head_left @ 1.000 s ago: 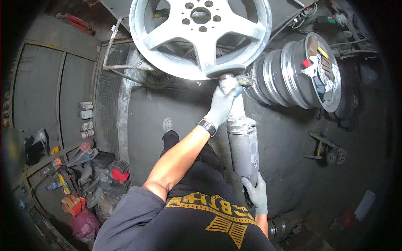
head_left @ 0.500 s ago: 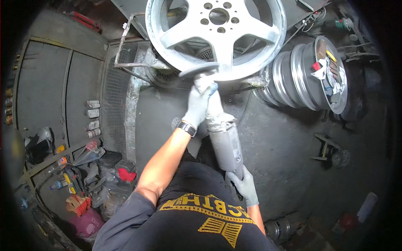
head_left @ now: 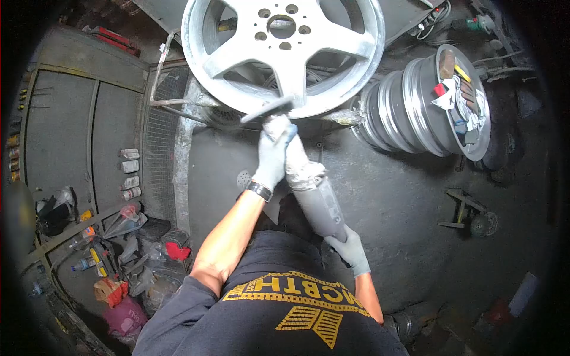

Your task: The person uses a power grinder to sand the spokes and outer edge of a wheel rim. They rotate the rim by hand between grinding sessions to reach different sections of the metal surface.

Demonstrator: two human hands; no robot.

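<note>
A large pale power tool (head_left: pixel 319 204) with a flat disc (head_left: pixel 267 110) at its head slants across the middle. My left hand (head_left: pixel 273 155), in a grey glove, is wrapped round the tool's neck just behind the disc. Lower down, my right hand (head_left: pixel 351 252), also gloved, grips the tool's rear end. The disc is at the lower rim of a pale five-spoke wheel (head_left: pixel 297 53); whether they touch I cannot tell.
Right of the wheel, stacked rims (head_left: pixel 409 107) hold tools and rags. Metal stand bars (head_left: pixel 190 102) are beside the wheel. Bottles (head_left: pixel 130 167) line the left wall, above bags and clutter (head_left: pixel 148 267). A small wheeled metal piece (head_left: pixel 469 213) lies right.
The five-spoke wheel and stacked rims appear further left in view. The tool's head and my left hand have shifted left and slightly down, and the disc is tilted more steeply.
</note>
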